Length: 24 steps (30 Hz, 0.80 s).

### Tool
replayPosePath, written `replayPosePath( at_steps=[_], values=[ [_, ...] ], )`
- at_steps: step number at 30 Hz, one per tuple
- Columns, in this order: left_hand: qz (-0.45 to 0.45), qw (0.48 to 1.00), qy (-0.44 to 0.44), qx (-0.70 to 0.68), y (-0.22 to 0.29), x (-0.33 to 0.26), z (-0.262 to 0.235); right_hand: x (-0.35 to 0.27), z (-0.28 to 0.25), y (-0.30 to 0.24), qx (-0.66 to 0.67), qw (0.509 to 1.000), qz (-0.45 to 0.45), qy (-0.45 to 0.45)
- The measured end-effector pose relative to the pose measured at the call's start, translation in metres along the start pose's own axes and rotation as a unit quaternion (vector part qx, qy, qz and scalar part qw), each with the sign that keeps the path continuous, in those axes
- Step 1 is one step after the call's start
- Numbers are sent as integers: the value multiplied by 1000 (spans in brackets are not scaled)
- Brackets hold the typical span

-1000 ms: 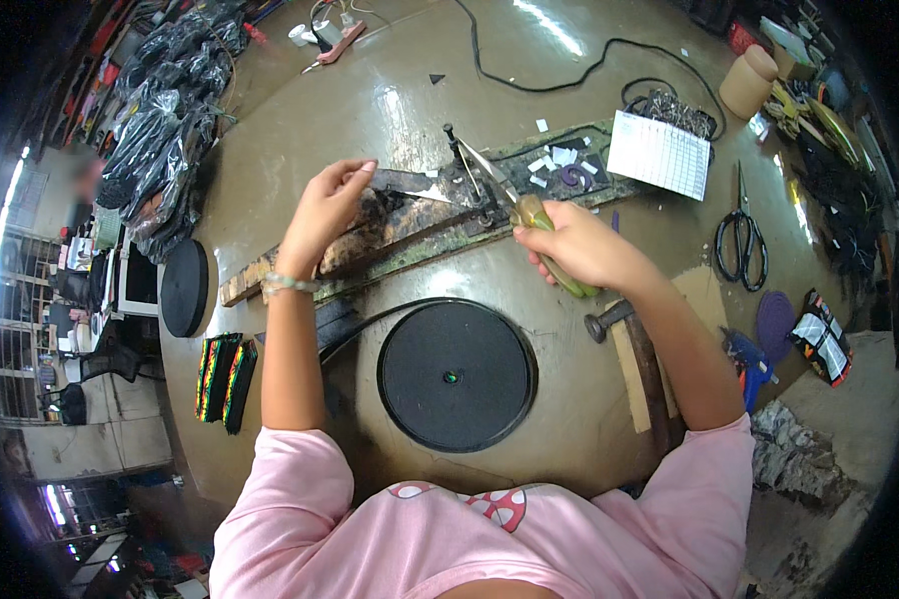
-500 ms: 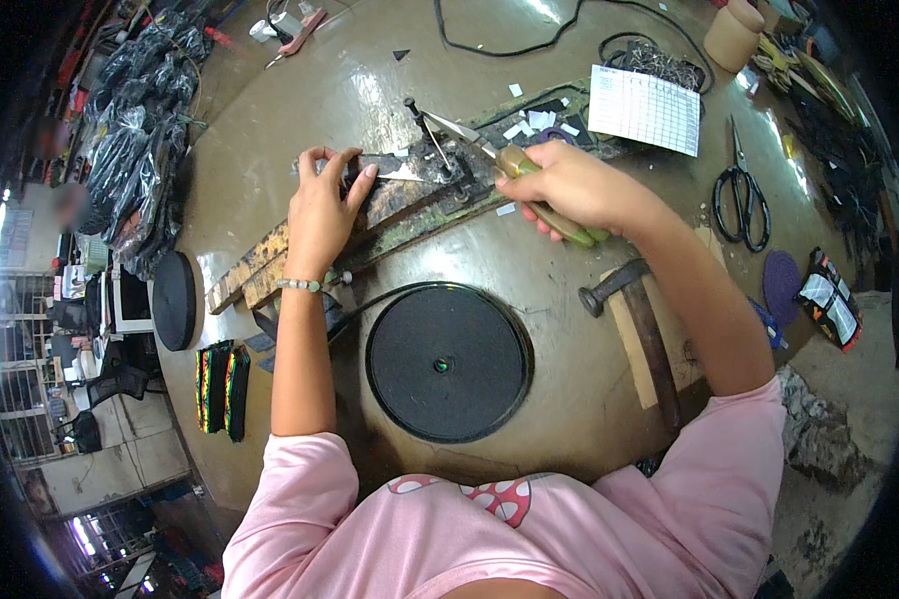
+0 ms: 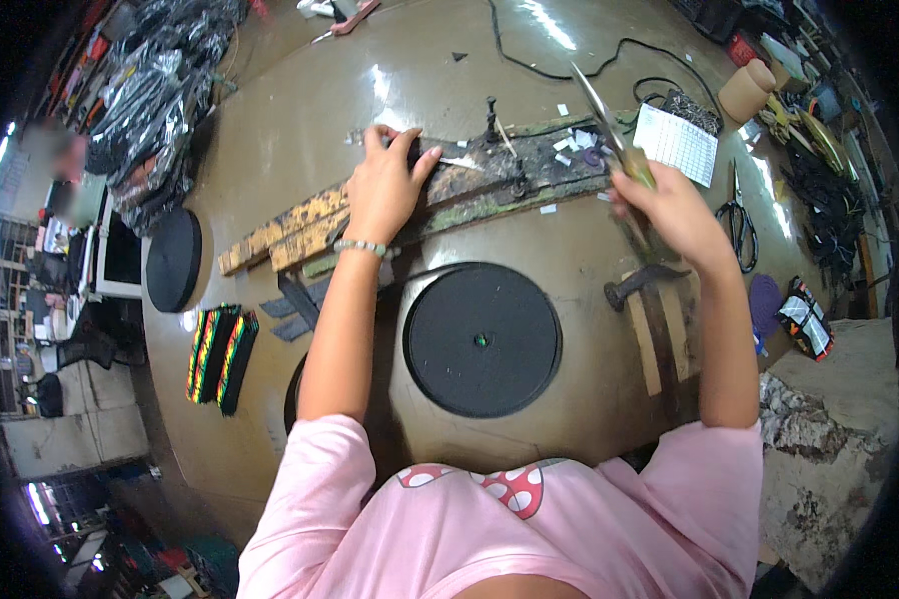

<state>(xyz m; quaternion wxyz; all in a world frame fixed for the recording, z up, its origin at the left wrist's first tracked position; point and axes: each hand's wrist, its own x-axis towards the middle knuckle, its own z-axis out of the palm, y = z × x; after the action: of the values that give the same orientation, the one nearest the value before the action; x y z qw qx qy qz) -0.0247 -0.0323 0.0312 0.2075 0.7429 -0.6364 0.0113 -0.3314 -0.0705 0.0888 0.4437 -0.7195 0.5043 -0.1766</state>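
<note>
Right hand [image 3: 672, 208] has fingers clamped on a knife [image 3: 597, 107]; left hand [image 3: 382, 195], at the wooden board [image 3: 300, 228], grip untellable; black strips [image 3: 295, 307] appear cut, the black roll [image 3: 504, 369] largely uncut.

Glare whitens the glossy brown tabletop [image 3: 300, 95] beyond my bare left hand [image 3: 382, 195]; black vignetting rings the bowed edges.

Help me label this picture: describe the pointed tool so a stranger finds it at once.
Find the long, worn board lying across the brown table. Toward its right end, the right hand grips the pointed tool, tip aimed up-left. Its bright blade and greenish handle set it apart from the black-handled scissors lying farther right.
</note>
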Motion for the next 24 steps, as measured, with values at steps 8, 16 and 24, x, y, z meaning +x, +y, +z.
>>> replayPosePath(
  at_steps=[8,16,24],
  values=[
    [41,986,71,-143,12,-15,-63,-22,52,29,-402,888,40,221],
    [14,777,227,-587,31,-90,-174,-4,51,50,-442,849,-50,286],
    [-105,405,241,-876,33,-102,-125,-60,102,3,27,959,-148,240]
  ],
)
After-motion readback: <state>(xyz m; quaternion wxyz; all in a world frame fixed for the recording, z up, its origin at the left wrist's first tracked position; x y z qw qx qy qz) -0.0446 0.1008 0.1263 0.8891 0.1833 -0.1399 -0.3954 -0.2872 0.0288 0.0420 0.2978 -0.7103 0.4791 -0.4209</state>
